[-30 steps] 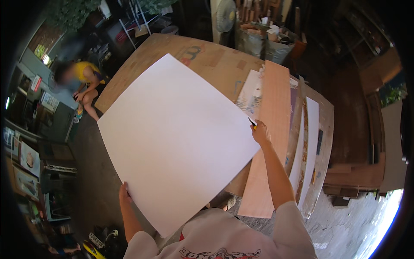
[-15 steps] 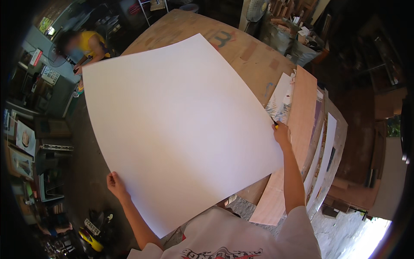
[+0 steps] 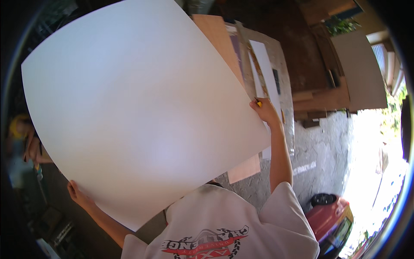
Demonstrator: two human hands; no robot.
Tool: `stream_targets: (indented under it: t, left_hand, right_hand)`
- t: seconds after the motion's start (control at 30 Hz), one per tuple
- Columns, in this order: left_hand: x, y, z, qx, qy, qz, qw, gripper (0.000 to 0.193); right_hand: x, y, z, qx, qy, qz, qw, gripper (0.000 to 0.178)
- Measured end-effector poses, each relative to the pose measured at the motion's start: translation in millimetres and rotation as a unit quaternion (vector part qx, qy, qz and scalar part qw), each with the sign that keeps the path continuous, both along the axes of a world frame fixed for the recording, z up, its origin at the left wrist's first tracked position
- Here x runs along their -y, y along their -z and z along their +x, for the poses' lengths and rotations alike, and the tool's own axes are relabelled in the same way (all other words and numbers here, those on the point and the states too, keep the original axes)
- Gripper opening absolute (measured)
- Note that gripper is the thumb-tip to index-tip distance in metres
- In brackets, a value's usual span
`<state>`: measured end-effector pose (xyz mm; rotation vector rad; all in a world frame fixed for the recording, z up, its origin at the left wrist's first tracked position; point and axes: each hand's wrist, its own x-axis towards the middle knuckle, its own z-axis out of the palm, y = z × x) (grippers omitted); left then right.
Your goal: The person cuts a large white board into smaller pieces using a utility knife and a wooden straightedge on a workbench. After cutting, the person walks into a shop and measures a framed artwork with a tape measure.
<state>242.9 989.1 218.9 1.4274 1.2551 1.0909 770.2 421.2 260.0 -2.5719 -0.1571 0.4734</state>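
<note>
A large white sheet (image 3: 142, 99), stiff and slightly bowed, spreads in front of me and hides most of the worktable. My left hand (image 3: 81, 196) is closed on its lower left edge, the fingers partly behind the sheet. At the right edge my right hand (image 3: 266, 113) grips the sheet, thumb on top. That same hand also holds a small yellow-and-black tool (image 3: 258, 102), its tip pointing up and away; too little shows to tell its kind.
Beyond the sheet's right edge, a light wooden strip (image 3: 214, 34) and a narrow white strip (image 3: 264, 64) lie on the worktable (image 3: 276, 52). Brown wooden panels (image 3: 310, 64) stand farther right. A person (image 3: 32, 144) is at far left; a red car (image 3: 334, 216) stands lower right.
The view has swung to the right, bringing in the bright outdoors and the red car. The sheet now fills more of the view and covers more of the table. Both hands keep their grip.
</note>
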Motion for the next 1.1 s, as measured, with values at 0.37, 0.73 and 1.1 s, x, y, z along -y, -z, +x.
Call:
stream_targets:
  t: [0.37, 0.73, 1.1]
  left_hand:
    - [-154, 175, 177, 0.000, 0.212, -0.217, 0.953, 0.037]
    - [-134, 247, 187, -0.177, 0.265, -0.151, 0.936, 0.034]
    - [-79, 162, 184, -0.255, 0.193, -0.031, 0.947, 0.028]
  right_hand:
    - [190, 88, -41, 0.086, 0.251, -0.146, 0.953, 0.037]
    - [252, 129, -125, 0.008, 0.165, -0.228, 0.959, 0.061]
    - [259, 111, -114, -0.024, 0.097, -0.216, 0.971, 0.048]
